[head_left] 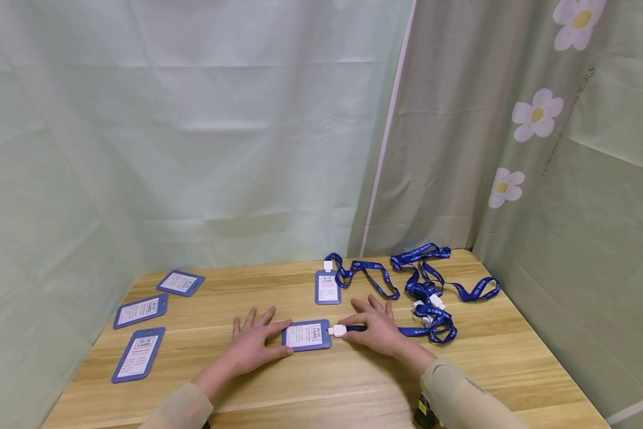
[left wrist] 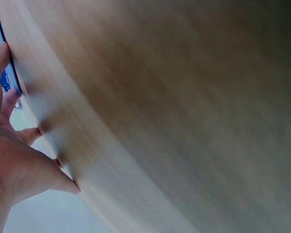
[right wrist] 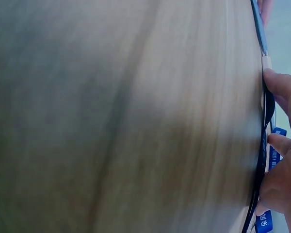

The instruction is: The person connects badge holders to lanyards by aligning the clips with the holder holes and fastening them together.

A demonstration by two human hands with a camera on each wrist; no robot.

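Note:
A blue ID card holder (head_left: pixel 306 335) lies flat on the wooden table, its slotted end facing right. My left hand (head_left: pixel 252 345) holds it by the left end, thumb at the near edge and index finger at the far edge, the other fingers spread on the table. At the slot sits the white clip (head_left: pixel 337 330) of a blue lanyard (head_left: pixel 413 331). Thumb and index finger of my right hand (head_left: pixel 376 328) pinch this clip, and the strap runs under the hand. In the right wrist view the dark strap (right wrist: pixel 262 160) passes beneath the fingers.
Three loose card holders (head_left: pixel 137 355) lie at the left. Behind my hands is another holder (head_left: pixel 328 288) with its lanyard (head_left: pixel 375 275) attached. Several blue lanyards (head_left: pixel 420 289) with white clips are heaped at the right. A curtain (head_left: pixel 235 149) hangs behind the table.

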